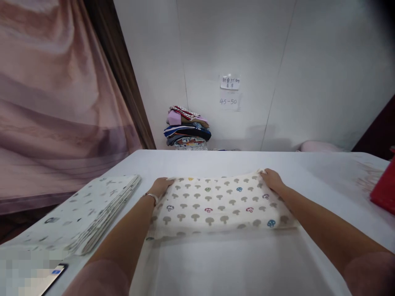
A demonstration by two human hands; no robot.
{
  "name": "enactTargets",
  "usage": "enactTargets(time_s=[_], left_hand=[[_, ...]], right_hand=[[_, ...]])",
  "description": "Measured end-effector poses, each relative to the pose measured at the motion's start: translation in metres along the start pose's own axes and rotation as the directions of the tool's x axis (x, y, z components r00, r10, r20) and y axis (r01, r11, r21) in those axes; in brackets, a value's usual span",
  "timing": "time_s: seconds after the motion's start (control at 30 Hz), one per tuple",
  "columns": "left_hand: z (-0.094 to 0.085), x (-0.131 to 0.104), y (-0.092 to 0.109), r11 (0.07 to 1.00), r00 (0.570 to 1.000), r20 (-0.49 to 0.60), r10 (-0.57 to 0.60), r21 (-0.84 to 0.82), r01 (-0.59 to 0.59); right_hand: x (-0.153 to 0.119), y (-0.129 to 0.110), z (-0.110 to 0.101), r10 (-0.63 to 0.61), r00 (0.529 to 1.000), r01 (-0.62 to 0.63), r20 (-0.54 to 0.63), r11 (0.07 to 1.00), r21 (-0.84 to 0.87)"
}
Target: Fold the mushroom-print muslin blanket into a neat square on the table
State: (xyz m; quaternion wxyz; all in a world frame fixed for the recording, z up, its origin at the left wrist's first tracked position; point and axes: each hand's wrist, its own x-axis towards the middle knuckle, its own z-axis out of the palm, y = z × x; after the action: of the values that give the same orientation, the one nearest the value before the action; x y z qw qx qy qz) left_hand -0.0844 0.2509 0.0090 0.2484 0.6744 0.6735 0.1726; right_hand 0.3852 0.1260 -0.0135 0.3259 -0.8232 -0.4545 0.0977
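A pink curtain hangs at far left, its hem dropping behind the white counter. On the counter's left side lies a stack of folded patterned cloths, well apart from a dark flat device at the near-left edge. Just right of the stack, the left hand — a bracelet at its wrist — rests with fingers closed down on the far-left corner of the mushroom-print cloth, which lies folded in the middle of the counter. The right hand presses its far-right corner, fingers curled over the edge. Beyond, against the wall, sits a pile of coloured fabrics below a paper note. A red object sits at the counter's far right.
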Motion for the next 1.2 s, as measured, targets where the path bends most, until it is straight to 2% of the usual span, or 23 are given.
enactTargets(time_s=[0.13, 0.27, 0.4, 0.53, 0.7, 0.83, 0.9, 1.0, 1.1, 1.2], left_hand=[[0.003, 0.003, -0.006, 0.999, 1.000, -0.022, -0.014, 0.033, 0.015], [0.004, 0.001, -0.010, 0.988, 0.998, -0.044, -0.046, 0.147, 0.052], [0.003, -0.003, -0.008, 0.972, 0.994, -0.091, -0.053, 0.223, 0.072], [0.001, -0.014, -0.006, 0.953, 0.988, -0.146, -0.058, 0.288, 0.099], [0.010, -0.028, -0.004, 0.893, 0.980, -0.189, 0.057, 0.449, 0.035], [0.018, -0.032, -0.009, 0.820, 0.948, -0.246, 0.201, 0.572, -0.025], [0.018, -0.033, -0.012, 0.816, 0.938, -0.261, 0.228, 0.576, -0.039], [0.015, -0.033, -0.015, 0.849, 0.960, -0.225, 0.167, 0.527, -0.024], [0.010, -0.033, -0.017, 0.882, 0.980, -0.172, 0.102, 0.471, -0.009], [0.006, -0.034, -0.021, 0.914, 0.985, -0.169, 0.033, 0.405, 0.039]], right_hand=[[0.002, -0.003, 0.006, -0.022, 1.000, 0.019, -0.019, 0.988, -0.153], [-0.006, -0.011, 0.013, 0.013, 0.999, 0.002, 0.040, 0.931, -0.364], [-0.010, -0.013, 0.017, 0.044, 0.997, -0.017, 0.061, 0.921, -0.389], [-0.011, -0.009, 0.011, 0.067, 0.996, -0.035, 0.065, 0.912, -0.408], [-0.017, -0.007, 0.014, 0.084, 0.990, -0.019, 0.113, 0.874, -0.486], [-0.019, -0.010, 0.020, 0.072, 0.990, -0.001, 0.118, 0.855, -0.518], [-0.019, -0.009, 0.021, 0.064, 0.992, 0.005, 0.110, 0.847, -0.532], [-0.017, -0.005, 0.017, 0.075, 0.995, -0.026, 0.072, 0.849, -0.527], [-0.017, 0.003, 0.008, 0.109, 0.986, -0.037, 0.124, 0.878, -0.477], [-0.021, 0.015, -0.003, 0.146, 0.972, -0.057, 0.181, 0.904, -0.424]])
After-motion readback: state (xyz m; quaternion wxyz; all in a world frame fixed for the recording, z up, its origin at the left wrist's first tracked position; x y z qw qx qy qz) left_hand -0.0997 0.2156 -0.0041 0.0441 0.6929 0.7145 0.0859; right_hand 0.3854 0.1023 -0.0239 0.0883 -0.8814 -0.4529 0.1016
